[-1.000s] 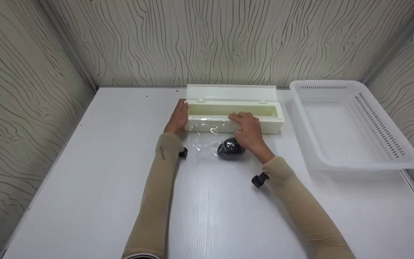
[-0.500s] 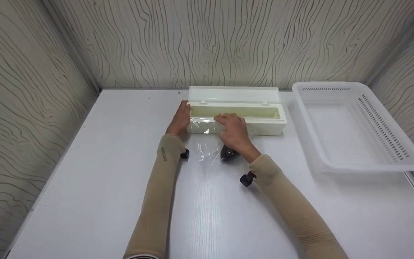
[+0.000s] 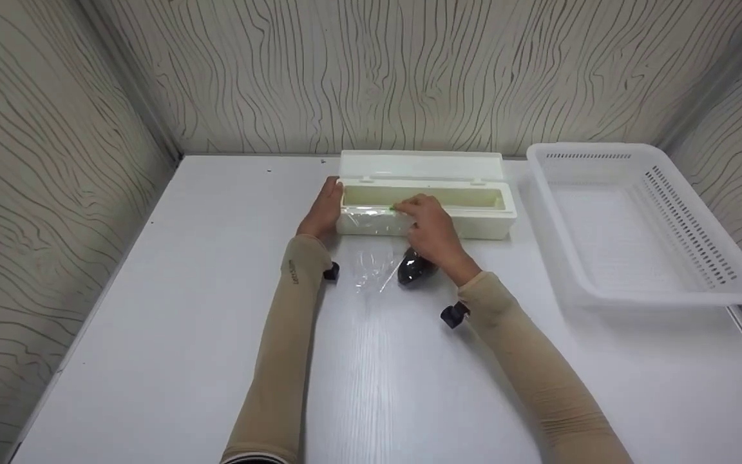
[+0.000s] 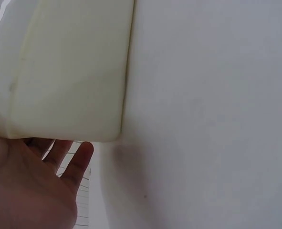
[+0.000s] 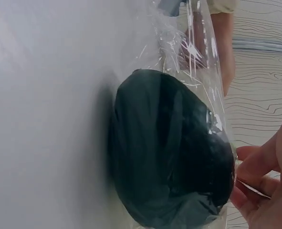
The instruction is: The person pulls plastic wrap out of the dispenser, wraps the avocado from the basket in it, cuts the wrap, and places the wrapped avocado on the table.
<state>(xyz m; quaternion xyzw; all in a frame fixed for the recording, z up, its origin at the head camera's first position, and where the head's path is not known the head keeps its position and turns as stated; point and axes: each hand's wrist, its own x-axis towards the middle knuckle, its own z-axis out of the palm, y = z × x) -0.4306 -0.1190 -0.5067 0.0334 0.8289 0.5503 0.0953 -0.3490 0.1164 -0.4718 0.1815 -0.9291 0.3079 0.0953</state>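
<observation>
Cream walls with a wavy wood-grain print (image 3: pixel 371 77) stand behind and beside a white tabletop (image 3: pixel 152 354). On it, a white cling-film dispenser (image 3: pixel 480 225) lies with its long axis running left to right, its lid (image 3: pixel 421 165) raised at the back. The left hand (image 3: pixel 323 209) rests against the dispenser's left end, fingers fairly straight and slightly spread in the left wrist view.

The right hand (image 3: pixel 434 232) is at the front top edge, near the middle; its fingers are bent, the tips gathered at a small green slider (image 3: pixel 393 208), which they appear to pinch. The slider sits between the two hands, at the right one's fingertips, with the left end of the edge beyond it.

Clear plastic film (image 3: pixel 371 267) hangs from that edge onto the tabletop and covers a dark, oval, avocado-like fruit (image 3: pixel 413 269). The fruit lies just in front of the dispenser, partly hidden below the right hand, the nearer one. A perforated plastic basket (image 3: pixel 674 298) stands to the right.
</observation>
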